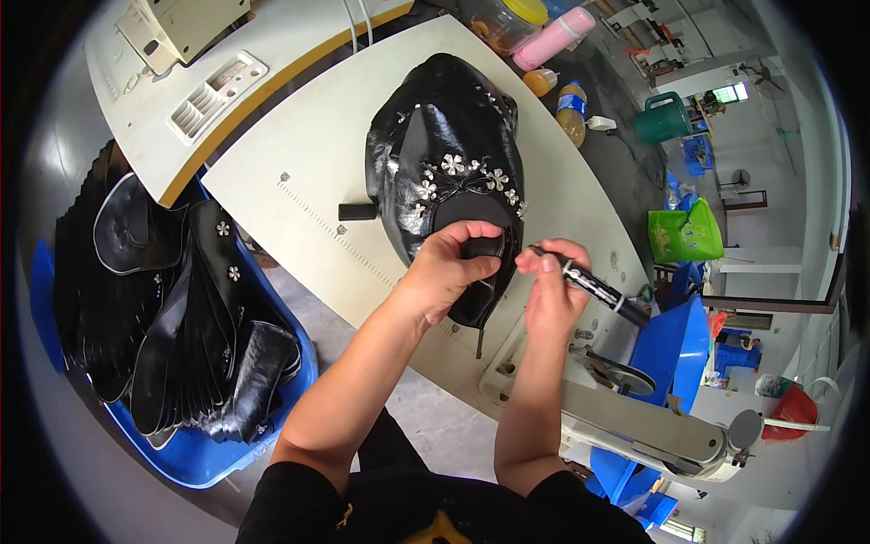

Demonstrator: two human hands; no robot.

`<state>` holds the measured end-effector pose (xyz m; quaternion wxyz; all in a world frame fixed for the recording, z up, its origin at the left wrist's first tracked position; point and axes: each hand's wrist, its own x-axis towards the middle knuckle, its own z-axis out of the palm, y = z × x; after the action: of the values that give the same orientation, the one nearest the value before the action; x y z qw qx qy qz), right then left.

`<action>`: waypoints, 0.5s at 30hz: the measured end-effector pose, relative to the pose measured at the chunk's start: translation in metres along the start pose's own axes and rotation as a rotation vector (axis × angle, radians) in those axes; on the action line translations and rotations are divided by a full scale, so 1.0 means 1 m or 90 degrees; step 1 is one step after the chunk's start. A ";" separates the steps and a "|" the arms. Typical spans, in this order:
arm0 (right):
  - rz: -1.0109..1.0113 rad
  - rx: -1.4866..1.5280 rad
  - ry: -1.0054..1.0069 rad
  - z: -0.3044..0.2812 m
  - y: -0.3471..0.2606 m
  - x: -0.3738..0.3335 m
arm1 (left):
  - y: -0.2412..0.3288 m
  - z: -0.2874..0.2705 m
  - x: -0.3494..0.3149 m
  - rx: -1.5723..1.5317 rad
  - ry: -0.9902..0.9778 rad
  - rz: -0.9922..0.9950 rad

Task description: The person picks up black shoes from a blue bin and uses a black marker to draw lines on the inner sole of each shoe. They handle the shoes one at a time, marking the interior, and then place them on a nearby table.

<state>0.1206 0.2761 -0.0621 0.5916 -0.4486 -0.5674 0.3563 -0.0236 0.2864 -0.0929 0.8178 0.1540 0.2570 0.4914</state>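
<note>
A pile of glossy black leather-like pieces (pixel 426 127) with silver flower ornaments lies on the pale table. My left hand (pixel 453 267) is closed on the near edge of one black piece (pixel 476 304), thumb on top and fingers curled around it. To the right of that edge, my right hand (pixel 555 295) grips a black marker pen (pixel 594 286) with light markings. The pen's left end is at my fingertips, close to the black piece; whether it touches is hard to make out. A short black cylinder (pixel 357 211), like a pen cap, lies left of the pile.
A blue tub (pixel 304 363) full of black pieces stands at left. A sewing machine (pixel 634 431) lies along the table's near right. Beyond the far edge are a pink flask (pixel 555 38), a bottle (pixel 571 113) and a yellow-lidded jar (pixel 507 23). Another machine table (pixel 299 36) adjoins at upper left.
</note>
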 end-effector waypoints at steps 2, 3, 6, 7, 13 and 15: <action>0.037 0.006 -0.001 0.005 -0.004 0.001 | 0.001 -0.001 0.000 0.005 -0.011 -0.013; 0.044 -0.014 -0.012 0.005 -0.003 0.001 | 0.001 -0.001 0.000 0.001 -0.010 -0.013; 0.073 -0.019 -0.037 0.005 0.002 0.006 | 0.001 -0.001 0.000 -0.005 -0.010 -0.009; 0.080 -0.023 -0.045 0.005 0.002 0.007 | 0.000 -0.001 0.000 -0.002 -0.010 -0.005; 0.086 -0.049 -0.064 0.010 0.005 0.012 | -0.001 -0.001 0.001 0.015 0.006 -0.006; 0.084 -0.083 -0.071 0.008 0.007 0.013 | -0.002 -0.001 0.002 0.022 0.010 -0.007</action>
<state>0.1151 0.2912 -0.0648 0.5041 -0.5020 -0.5905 0.3810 -0.0219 0.2879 -0.0949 0.8157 0.1627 0.2730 0.4834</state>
